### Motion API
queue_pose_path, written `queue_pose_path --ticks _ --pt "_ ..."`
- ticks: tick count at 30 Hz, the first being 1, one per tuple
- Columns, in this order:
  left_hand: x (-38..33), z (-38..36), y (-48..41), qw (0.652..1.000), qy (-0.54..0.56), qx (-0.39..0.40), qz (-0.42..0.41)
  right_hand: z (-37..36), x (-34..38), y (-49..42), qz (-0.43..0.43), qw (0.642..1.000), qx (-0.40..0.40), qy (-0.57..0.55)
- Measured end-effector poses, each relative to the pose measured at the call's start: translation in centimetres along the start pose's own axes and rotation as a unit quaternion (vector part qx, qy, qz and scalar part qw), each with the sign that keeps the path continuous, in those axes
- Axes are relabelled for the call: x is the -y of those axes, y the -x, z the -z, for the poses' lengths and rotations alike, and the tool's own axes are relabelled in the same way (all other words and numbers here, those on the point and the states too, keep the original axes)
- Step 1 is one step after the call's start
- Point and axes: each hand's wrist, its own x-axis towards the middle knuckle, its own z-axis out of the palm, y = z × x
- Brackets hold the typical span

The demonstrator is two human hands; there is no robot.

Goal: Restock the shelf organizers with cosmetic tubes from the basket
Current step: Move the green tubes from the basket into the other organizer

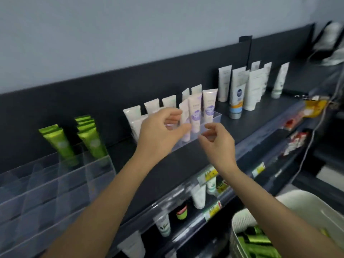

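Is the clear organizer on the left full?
Mostly empty: the organizer holds green tubes only at its back; nearer compartments show nothing.
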Motion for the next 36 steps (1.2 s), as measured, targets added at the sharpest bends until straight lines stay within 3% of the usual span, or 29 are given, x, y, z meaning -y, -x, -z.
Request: queue_pose_path --ticks 10,14,18,24,29,36 --pt "0.3 -18.2 2.8 0.979 0.016 0.201 0.028 9.9 -13.4 1.5 -0.137 0.985 -0.068 0.082" --pt "1.2 -23.2 5.0 0.958 0.014 0.279 0.059 12.9 -19.3 3.3 -0.197 0.970 -0.055 0.134" --pt "3.5 -27.2 7.5 0.932 0.005 0.350 0.094 15.1 -26.4 6.1 -0.285 0.937 0.059 0.193" --pt "7.9 -31.7 11.1 0.894 -0.050 0.424 0.137 16.7 -34.9 12.5 -0.405 0.830 0.275 0.269" --pt "10.4 -33.8 13.4 0.863 -0.077 0.469 0.168 16.0 -38.9 15.6 -0.358 0.752 0.434 0.343" --pt "12.5 -35.6 15.1 0.842 -0.093 0.495 0.195 14.8 -40.6 15.4 -0.220 0.681 0.534 0.450"
